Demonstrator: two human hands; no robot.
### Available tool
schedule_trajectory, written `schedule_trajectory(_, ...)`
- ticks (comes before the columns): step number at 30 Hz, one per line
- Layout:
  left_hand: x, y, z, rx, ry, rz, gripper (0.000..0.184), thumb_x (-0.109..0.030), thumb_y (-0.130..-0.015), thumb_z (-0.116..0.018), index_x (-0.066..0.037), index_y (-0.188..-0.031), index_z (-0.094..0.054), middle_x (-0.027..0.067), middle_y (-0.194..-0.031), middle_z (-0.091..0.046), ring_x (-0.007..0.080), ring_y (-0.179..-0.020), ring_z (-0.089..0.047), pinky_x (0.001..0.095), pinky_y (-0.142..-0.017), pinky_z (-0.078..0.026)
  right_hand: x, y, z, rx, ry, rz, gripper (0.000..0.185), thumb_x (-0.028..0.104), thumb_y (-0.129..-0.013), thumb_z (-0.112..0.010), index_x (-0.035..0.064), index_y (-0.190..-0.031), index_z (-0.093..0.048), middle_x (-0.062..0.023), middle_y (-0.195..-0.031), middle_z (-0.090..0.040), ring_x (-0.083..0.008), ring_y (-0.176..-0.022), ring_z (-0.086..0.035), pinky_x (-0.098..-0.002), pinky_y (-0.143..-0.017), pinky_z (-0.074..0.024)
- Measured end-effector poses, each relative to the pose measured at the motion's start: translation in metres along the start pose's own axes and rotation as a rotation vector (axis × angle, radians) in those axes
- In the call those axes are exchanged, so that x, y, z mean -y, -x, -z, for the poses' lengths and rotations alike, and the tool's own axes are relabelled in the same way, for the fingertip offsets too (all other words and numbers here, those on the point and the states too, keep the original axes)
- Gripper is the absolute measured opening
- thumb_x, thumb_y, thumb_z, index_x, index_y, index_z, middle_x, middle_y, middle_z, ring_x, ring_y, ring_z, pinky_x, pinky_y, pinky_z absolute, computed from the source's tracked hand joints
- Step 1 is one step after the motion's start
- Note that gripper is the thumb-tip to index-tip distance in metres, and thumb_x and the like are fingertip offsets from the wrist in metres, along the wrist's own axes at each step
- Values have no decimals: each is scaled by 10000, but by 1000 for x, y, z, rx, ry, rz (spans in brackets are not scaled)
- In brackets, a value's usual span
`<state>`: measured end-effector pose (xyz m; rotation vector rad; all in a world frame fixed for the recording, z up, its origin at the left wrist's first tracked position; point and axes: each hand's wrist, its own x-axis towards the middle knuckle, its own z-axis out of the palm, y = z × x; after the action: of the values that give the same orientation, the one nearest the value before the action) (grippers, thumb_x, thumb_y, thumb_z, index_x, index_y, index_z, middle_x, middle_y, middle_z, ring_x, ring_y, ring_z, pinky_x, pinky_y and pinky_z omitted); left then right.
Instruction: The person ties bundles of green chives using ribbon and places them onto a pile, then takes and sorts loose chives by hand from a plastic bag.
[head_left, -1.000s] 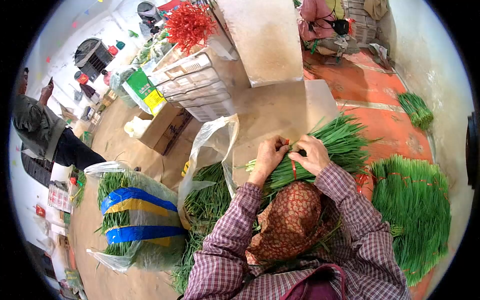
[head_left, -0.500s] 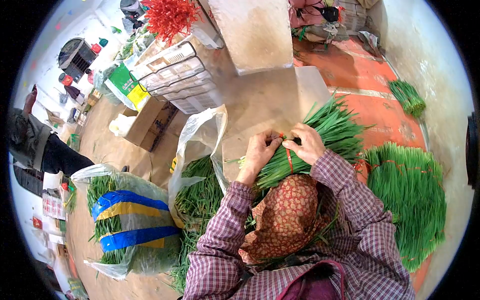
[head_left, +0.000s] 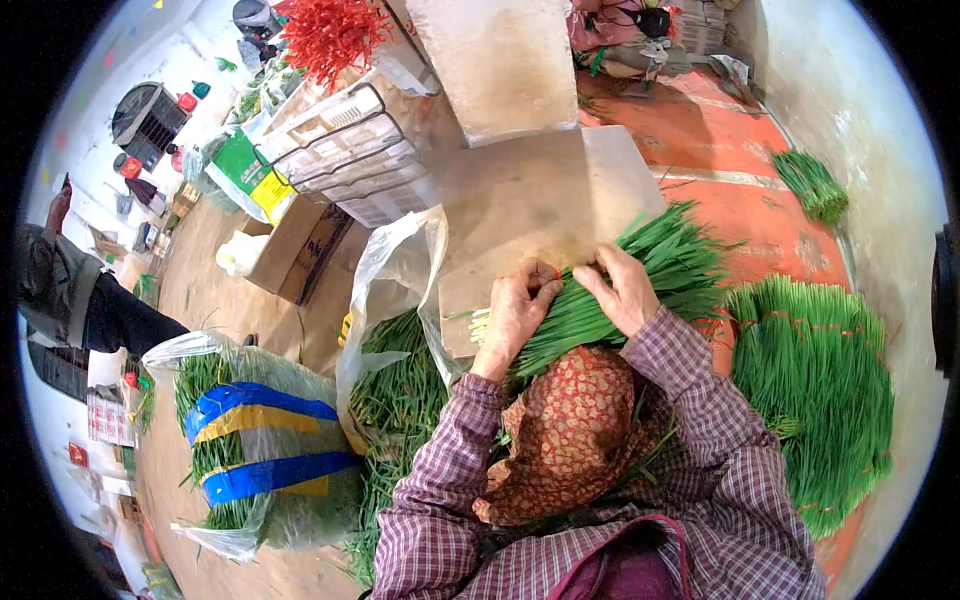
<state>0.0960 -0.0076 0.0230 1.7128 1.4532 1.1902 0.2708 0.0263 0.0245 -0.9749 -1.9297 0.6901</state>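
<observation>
The left hand (head_left: 518, 307) pinches a thin red tie (head_left: 557, 275) at the bundle of long green leaves (head_left: 668, 252); the right hand (head_left: 624, 290) curls over the bundle, its grip unclear.

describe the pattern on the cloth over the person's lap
Small pale flowers on reddish-brown cloth, best seen in the head view.

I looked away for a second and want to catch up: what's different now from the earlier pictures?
The fingertips of the left hand and right hand have moved slightly apart. The red tie no longer shows across the green bundle, only by the left fingertips. The view shifted a little; both hands stay at the bundle.
</observation>
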Motion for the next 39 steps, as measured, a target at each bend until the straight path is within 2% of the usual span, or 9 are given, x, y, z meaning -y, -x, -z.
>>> schedule_trajectory(6, -1, -1, 2, 20, -12, 48, 128, -51, -817, -649, 16, -879, -560, 78, -756, -645, 96, -752, -616, 258, -672, -487, 14, -16, 8, 186, 311, -100, 332, 329, -777, -667, 34, -902, -577, -128, -839, -605, -322, -812, -581, -418, -688, -466)
schedule_trajectory(21, 11, -5, -1, 23, 88, 49, 104, -68, -829, -636, 2, -821, -559, 19, -724, -614, 57, -702, -540, 225, -636, -444, 4, -14, -7, 33, 532, 153, 236, 239, -758, -659, 33, -773, -545, -89, -756, -564, -271, -770, -570, -379, -663, -488)
schedule_trajectory(23, 16, -7, -2, -14, 129, 114, 67, -62, -796, -634, -16, -826, -596, 89, -712, -663, 107, -691, -617, 272, -632, -477, 2, -13, -8, 15, 540, 179, 233, 239, -759, -652, 30, -790, -554, -90, -756, -564, -263, -762, -570, -373, -657, -495)
schedule_trajectory(28, 7, -7, -3, 20, 171, 177, 84, -70, -835, -620, -13, -817, -560, 9, -689, -595, 60, -655, -508, 229, -577, -410, -2, -14, -9, 40, 542, 155, 230, 240, -760, -648, 35, -812, -558, -90, -755, -564, -258, -754, -572, -371, -652, -501)
schedule_trajectory(30, -1, -3, -8, -119, -201, -38, 87, -81, -832, -609, -13, -840, -554, 108, -698, -636, 185, -622, -607, 317, -563, -449, -3, -14, -9, 26, 517, 155, 207, 234, -764, -642, 51, -825, -566, -89, -767, -565, -256, -755, -566, -367, -656, -498)
schedule_trajectory(31, -3, -1, -12, -118, -201, -38, 87, -81, -832, -609, -13, -840, -554, 108, -698, -636, 185, -622, -607, 317, -563, -449, -3, -14, -8, 26, 517, 154, 207, 234, -764, -642, 51, -825, -566, -89, -767, -565, -256, -755, -566, -367, -656, -498)
schedule_trajectory(34, -6, 3, -19, -198, -410, -42, 107, -124, -839, -591, -35, -876, -543, 193, -737, -629, 388, -696, -605, 447, -588, -462, 4, -13, 4, 95, 497, 121, 219, 238, -750, -669, 69, -861, -586, -65, -783, -566, -242, -786, -559, -364, -713, -478)
schedule_trajectory(36, -5, 4, -19, -195, -421, -47, 108, -124, -839, -590, -34, -878, -545, 188, -738, -632, 386, -688, -608, 446, -587, -462, 18, -8, 27, -129, 637, 347, 233, 230, -735, -692, 98, -908, -608, -28, -787, -561, -222, -816, -547, -359, -768, -442)
schedule_trajectory(39, -3, 5, -19, -199, -430, -66, 109, -135, -836, -592, -43, -871, -545, 191, -715, -626, 386, -671, -609, 459, -590, -467, 40, 8, 56, -64, 480, 542, 155, 206, -710, -703, 119, -822, -640, 4, -735, -538, -189, -737, -517, -339, -735, -405)
